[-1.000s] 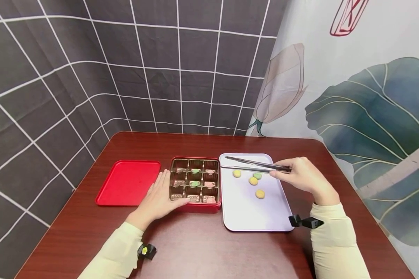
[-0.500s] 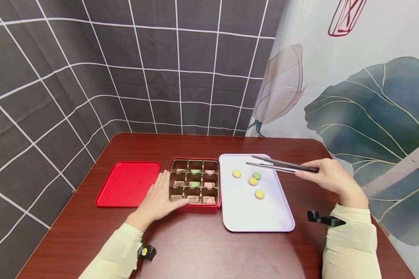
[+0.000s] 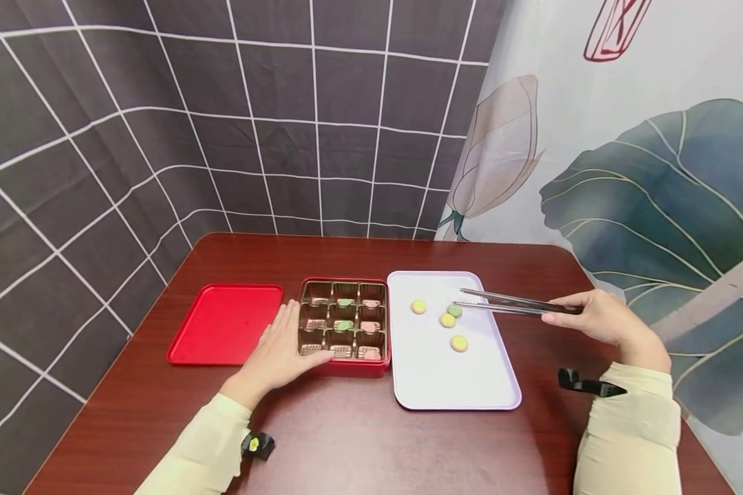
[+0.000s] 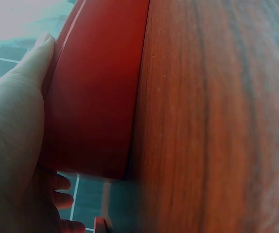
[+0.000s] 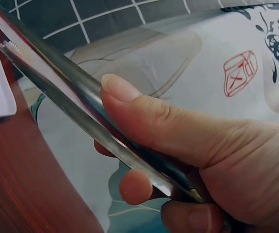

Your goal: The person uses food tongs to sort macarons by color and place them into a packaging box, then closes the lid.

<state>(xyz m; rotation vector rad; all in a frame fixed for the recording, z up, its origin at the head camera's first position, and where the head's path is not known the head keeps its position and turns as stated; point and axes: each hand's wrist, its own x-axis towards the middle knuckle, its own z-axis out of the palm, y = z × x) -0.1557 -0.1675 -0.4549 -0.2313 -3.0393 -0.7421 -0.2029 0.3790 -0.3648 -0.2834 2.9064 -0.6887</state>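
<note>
My right hand [image 3: 613,326] grips metal tongs [image 3: 514,304], thumb on one arm and fingers on the other. The tongs' serrated tips, slightly apart with nothing between them, are over the white tray [image 3: 452,385], right by a green cookie [image 3: 455,311]. Touching that cookie is a yellow cookie [image 3: 448,320]; two more yellow ones lie apart on the tray. My left hand [image 3: 272,354] rests against the red box [image 3: 353,370], fingers straight along its left side, thumb [image 4: 42,53] at the front rim. The box's gold compartments hold green pieces in the middle column and pink ones at right.
A flat red lid [image 3: 229,323] lies left of the box. The tray stands right against the box's right side. Behind the brown table [image 3: 347,440] hang a dark grid-patterned curtain [image 3: 285,151] and a white one with leaves [image 3: 669,206].
My right hand and the tongs have moved right; the tips, wider apart before, first swung right, then came down beside the green cookie. My left hand has stayed at the box.
</note>
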